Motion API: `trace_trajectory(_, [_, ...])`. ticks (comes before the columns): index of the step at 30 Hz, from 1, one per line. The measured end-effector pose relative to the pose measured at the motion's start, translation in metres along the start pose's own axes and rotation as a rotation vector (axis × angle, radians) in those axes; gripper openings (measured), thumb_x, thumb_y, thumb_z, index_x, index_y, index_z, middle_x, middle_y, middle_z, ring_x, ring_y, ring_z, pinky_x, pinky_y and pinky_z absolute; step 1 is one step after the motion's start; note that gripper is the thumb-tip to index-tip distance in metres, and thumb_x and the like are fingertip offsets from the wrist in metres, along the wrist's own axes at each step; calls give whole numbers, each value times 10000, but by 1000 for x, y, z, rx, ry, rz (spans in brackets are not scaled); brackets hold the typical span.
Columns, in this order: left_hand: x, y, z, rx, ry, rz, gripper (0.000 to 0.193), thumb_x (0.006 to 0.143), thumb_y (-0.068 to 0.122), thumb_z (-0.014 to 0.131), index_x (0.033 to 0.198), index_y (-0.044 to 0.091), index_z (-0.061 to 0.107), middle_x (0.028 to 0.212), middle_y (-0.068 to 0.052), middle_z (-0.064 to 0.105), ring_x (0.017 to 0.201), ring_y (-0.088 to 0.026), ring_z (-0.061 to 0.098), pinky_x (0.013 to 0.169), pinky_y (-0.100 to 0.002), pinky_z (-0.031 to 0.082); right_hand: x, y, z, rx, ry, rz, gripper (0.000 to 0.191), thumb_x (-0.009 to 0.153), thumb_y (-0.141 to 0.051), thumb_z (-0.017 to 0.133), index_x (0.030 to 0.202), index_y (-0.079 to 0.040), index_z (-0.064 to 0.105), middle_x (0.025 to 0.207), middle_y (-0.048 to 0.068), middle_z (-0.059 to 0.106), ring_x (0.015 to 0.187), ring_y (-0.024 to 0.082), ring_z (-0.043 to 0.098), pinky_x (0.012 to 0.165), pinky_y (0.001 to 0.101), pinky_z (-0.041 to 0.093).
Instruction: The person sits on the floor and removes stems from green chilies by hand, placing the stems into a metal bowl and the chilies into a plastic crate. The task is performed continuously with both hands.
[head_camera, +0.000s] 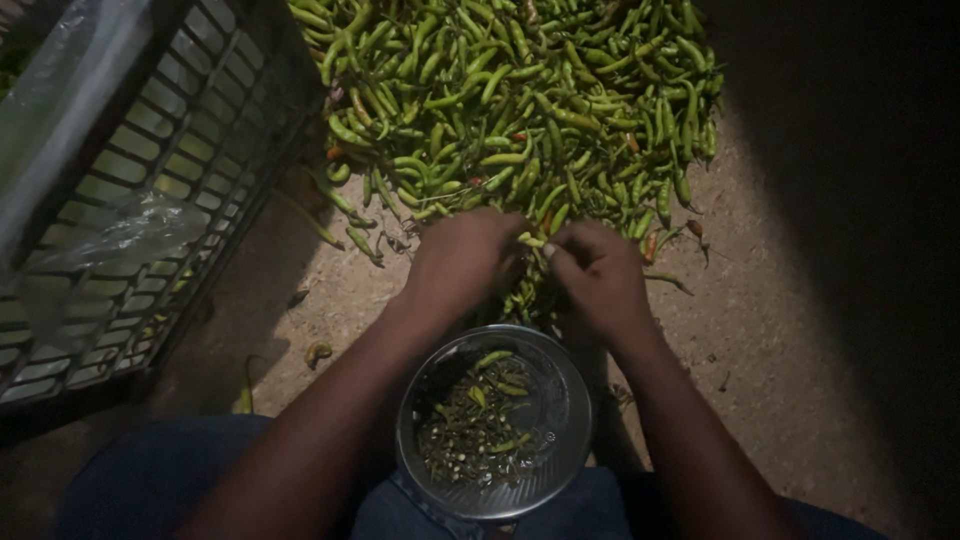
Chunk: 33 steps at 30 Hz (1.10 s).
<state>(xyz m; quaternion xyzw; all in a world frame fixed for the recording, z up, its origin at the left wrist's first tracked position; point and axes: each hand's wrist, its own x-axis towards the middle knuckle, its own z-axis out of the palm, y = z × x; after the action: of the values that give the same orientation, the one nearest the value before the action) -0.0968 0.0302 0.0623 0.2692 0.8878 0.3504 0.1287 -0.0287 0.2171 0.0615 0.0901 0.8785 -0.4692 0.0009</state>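
At twelve o'clock of the round steel bowl (556, 455), left hand (465, 260) and right hand (600, 275) pinch one slim green chilli (530, 240); better grip close by its stem.

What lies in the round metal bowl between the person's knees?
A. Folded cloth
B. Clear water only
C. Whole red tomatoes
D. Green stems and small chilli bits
D: the metal bowl holds a loose heap of stems and chilli bits, just below both hands working at the chilli pile.
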Motion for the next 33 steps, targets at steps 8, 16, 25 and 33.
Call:
trace_trajectory(8, [-7,1,11,-138,24,78,277,830,146,724,1105,123,739,980,-156,737,908,-366,703,771,-493,545,-9,-5,4,-359,229,-195,98,844,-85,695,874,7,675,830,121,625,732,237,624,660,393,508])
trace_trajectory(16, [12,-15,11,-778,-175,-47,245,922,250,746,1130,126,782,957,-45,787,863,-150,731,788,-336,581,-3,-10,-7,945,1,283,30,922,-102,661,917,-74,652,793,28,600,669,151,535,603,318,451])
trace_trajectory(25, [7,-15,4,-1101,-301,-66,222,953,264,736,1065,75,772,761,-1,664,615,-92,525,549,-274,426,0,-13,-24,1230,-144,136,173,945,-216,672,848,-80,631,829,48,609,726,161,550,637,317,428])
trace_trajectory(33, [10,1,-5,-1188,-104,-321,272,941,365,706,973,95,726,774,7,646,659,-89,570,582,-272,472,-2,-19,-2,148,175,26,121,851,-126,712,969,-107,693,943,1,707,846,158,695,784,336,591])
